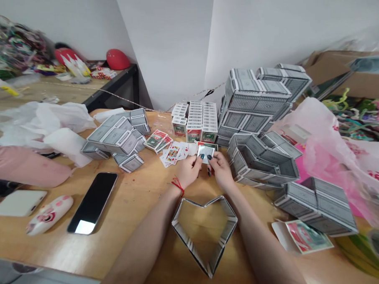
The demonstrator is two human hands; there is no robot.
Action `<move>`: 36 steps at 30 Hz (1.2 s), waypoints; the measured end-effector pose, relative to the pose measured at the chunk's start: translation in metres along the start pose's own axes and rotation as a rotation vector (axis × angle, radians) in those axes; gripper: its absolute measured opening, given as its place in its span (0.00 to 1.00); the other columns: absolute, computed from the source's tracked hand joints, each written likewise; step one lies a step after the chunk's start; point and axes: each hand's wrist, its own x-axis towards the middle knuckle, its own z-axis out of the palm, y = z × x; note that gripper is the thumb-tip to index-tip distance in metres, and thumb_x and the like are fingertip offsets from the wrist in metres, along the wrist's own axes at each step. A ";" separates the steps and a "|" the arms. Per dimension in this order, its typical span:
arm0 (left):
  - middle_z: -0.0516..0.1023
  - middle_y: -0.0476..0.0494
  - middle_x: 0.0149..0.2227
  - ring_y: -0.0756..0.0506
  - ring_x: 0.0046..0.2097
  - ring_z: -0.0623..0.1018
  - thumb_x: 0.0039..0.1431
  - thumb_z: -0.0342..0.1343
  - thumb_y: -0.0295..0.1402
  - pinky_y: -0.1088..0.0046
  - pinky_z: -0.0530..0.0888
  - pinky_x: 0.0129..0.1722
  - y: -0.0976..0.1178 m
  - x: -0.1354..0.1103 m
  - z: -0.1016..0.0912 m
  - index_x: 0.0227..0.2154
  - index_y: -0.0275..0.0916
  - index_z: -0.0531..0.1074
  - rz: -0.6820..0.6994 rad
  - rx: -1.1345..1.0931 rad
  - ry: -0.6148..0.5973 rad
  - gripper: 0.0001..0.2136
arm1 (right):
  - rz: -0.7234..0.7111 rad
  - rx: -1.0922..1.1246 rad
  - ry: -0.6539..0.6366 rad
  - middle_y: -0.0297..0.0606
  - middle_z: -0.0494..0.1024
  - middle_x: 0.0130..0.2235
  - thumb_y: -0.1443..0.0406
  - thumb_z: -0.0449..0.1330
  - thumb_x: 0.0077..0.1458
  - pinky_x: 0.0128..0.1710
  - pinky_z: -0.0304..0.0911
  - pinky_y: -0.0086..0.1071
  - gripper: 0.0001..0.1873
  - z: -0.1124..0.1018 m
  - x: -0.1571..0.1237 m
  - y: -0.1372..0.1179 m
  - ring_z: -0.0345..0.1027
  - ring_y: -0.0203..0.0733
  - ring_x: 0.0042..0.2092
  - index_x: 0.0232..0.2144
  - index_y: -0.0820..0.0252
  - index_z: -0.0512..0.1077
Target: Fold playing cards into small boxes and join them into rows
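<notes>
Both of my hands pinch a playing card, or a thin stack of them, with a pale, shiny face (206, 152). My left hand (189, 171) grips its left side and my right hand (221, 170) its right side, thumbs on top. Just left of them lie several loose playing cards (172, 153), face up. A green and red card box (211, 146) is partly hidden behind the held card. Between my forearms rests a heart-shaped frame (189, 242) made of grey-backed cards joined with white edges.
Card boxes (194, 121) stand in rows at the back. Grey folded-card blocks are stacked right (251, 98) and left (114, 134); another card frame (264, 162) lies right. A phone (93, 202), a mouse-shaped object (49, 215) and an opened card box (309, 236) lie nearer.
</notes>
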 end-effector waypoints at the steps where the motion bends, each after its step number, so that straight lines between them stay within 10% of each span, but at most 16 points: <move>1: 0.65 0.52 0.15 0.53 0.22 0.67 0.57 0.40 0.45 0.79 0.60 0.23 0.000 0.000 0.000 0.17 0.37 0.63 0.005 0.028 0.002 0.21 | 0.008 0.003 -0.001 0.21 0.58 0.15 0.56 0.54 0.50 0.15 0.47 0.22 0.12 0.000 0.000 -0.001 0.49 0.28 0.16 0.31 0.57 0.60; 10: 0.61 0.51 0.11 0.54 0.18 0.61 0.57 0.41 0.44 0.76 0.57 0.21 -0.007 0.002 -0.002 0.10 0.36 0.59 -0.006 0.077 0.140 0.24 | 0.058 0.007 0.026 0.24 0.63 0.16 0.55 0.54 0.48 0.16 0.54 0.24 0.18 0.002 0.001 0.002 0.55 0.29 0.15 0.38 0.60 0.64; 15: 0.59 0.52 0.11 0.54 0.17 0.61 0.56 0.43 0.43 0.77 0.57 0.21 -0.012 0.007 -0.012 0.10 0.36 0.57 -0.071 -0.072 0.231 0.22 | 0.081 -0.048 0.122 0.27 0.71 0.20 0.55 0.55 0.47 0.16 0.59 0.25 0.37 0.001 0.000 0.005 0.63 0.33 0.16 0.56 0.57 0.46; 22: 0.67 0.48 0.24 0.53 0.24 0.68 0.44 0.57 0.45 0.76 0.65 0.25 -0.004 0.005 -0.037 0.25 0.35 0.65 -0.080 -0.747 -0.566 0.16 | 0.063 -0.099 0.167 0.24 0.67 0.15 0.56 0.54 0.48 0.11 0.50 0.23 0.38 -0.002 -0.001 0.001 0.55 0.31 0.11 0.57 0.59 0.46; 28: 0.64 0.46 0.36 0.49 0.37 0.67 0.23 0.68 0.40 0.73 0.67 0.37 0.001 -0.001 -0.044 0.39 0.39 0.64 0.097 -0.692 -1.235 0.34 | 0.040 -0.027 0.224 0.25 0.66 0.16 0.57 0.53 0.48 0.13 0.49 0.23 0.27 -0.005 0.003 0.003 0.54 0.30 0.14 0.50 0.60 0.57; 36: 0.66 0.45 0.39 0.49 0.40 0.70 0.36 0.65 0.34 0.70 0.68 0.42 -0.001 -0.003 -0.042 0.41 0.40 0.63 0.021 -0.706 -1.323 0.26 | 0.036 -0.023 0.208 0.24 0.62 0.16 0.60 0.53 0.48 0.15 0.48 0.23 0.16 -0.006 0.003 0.004 0.51 0.29 0.16 0.40 0.59 0.64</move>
